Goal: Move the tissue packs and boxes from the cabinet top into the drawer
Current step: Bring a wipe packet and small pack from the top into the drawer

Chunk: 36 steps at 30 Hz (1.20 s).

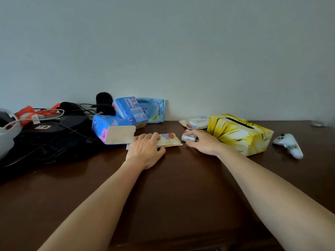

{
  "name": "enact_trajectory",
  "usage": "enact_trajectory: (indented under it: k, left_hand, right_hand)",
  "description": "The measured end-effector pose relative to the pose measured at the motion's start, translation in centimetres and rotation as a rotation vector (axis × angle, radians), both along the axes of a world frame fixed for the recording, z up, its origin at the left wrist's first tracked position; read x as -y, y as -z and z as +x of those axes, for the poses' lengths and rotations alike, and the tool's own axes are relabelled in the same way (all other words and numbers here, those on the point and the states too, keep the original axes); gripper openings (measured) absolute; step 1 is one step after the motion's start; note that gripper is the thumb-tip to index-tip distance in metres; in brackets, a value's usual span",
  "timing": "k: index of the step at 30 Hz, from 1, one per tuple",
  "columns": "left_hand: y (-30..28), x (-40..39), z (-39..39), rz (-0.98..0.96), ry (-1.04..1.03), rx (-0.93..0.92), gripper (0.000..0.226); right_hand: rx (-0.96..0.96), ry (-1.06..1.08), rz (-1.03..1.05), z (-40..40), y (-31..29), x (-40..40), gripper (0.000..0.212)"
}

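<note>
My left hand (145, 151) lies over a flat cream tissue pack with an orange and lilac print (170, 141), fingers curled around its left end. My right hand (203, 142) closes on a small white pocket pack (187, 137) just right of it. A yellow tissue box (239, 134) stands right of my right hand. Behind it lies a flat white wipes pack (195, 122). Two blue tissue packs (112, 131) (131, 110) and a light blue pouch (154, 110) sit by the wall. The drawer is out of view.
A black bag (45, 142) with cables, orange items and a black pouch fills the left of the dark wooden cabinet top (181, 187). A white game controller (290, 144) lies at the right. The wall runs close behind.
</note>
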<state>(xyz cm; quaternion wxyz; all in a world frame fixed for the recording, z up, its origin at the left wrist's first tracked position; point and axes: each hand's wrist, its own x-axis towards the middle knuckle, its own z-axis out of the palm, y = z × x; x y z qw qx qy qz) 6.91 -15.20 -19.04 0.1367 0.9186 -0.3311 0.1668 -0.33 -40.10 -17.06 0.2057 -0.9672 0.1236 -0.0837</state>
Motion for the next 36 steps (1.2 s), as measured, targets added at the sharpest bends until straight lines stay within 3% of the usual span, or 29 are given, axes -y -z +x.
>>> enact_trajectory:
  k: [6, 10, 13, 15, 21, 24, 29, 33, 36]
  left_hand:
    - [-0.7, -1.0, -2.4, 0.101, -0.041, 0.009, 0.060]
    - [-0.6, -3.5, -6.4, 0.132, -0.002, -0.026, 0.063]
    - [-0.5, -6.5, -10.1, 0.137, -0.025, 0.003, 0.065]
    - [-0.7, -8.3, -12.1, 0.159, -0.053, 0.015, 0.066]
    - [-0.2, -13.2, -18.6, 0.074, -0.050, 0.011, 0.082]
    - [0.5, -15.7, -21.5, 0.041, 0.026, -0.011, 0.093]
    - [1.1, -18.5, -25.5, 0.126, 0.034, 0.212, 0.060]
    - [5.8, -19.9, -30.3, -0.065, 0.147, 0.374, 0.055]
    - [11.9, -20.5, -33.9, -0.145, 0.251, 0.359, 0.045]
  right_hand:
    - [0.097, -0.153, 0.085, -8.0, 0.2, -3.7, 0.042]
    - [0.252, -0.033, 0.081, -11.3, 1.2, -6.3, 0.080]
    - [-0.036, 0.020, -0.173, -12.2, 0.5, -7.3, 0.102]
    - [-0.141, 0.006, -0.219, -12.8, 0.2, -8.1, 0.111]
    - [0.088, -0.084, -0.433, -17.2, 2.0, -11.5, 0.081]
    - [0.161, -0.107, -0.411, -20.1, 2.4, -12.3, 0.094]
    - [0.091, -0.022, -0.451, -23.4, 2.5, -13.0, 0.090]
    - [0.397, 0.011, -0.499, -24.8, 4.0, -12.3, 0.074]
    - [0.551, 0.070, -0.500, -25.2, 4.5, -11.9, 0.060]
